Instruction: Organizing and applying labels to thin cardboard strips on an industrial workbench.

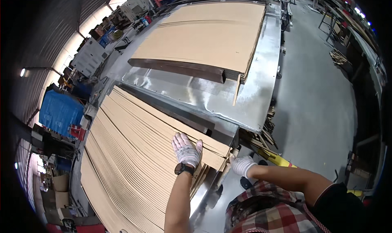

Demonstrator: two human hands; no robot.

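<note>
A slanting stack of tan cardboard sheets (134, 159) fans out in front of me, its many edges overlapping. My left hand (188, 152), in a pale striped work glove with a dark watch at the wrist, lies flat on the sheets near their right end, fingers stretched out. Beside the stack's right corner is my right hand (242, 166), gloved alike. Its fingers are curled together close to the sheet ends; what they hold, if anything, is hidden.
Beyond the stack, a shiny metal table (183, 92) carries more flat tan sheets (204, 36), with a dark square bar (179, 70) along their near edge. A thin wooden strip (236, 92) sticks out there. Scrap strips (265, 131) and a yellow beam (277, 158) lie right.
</note>
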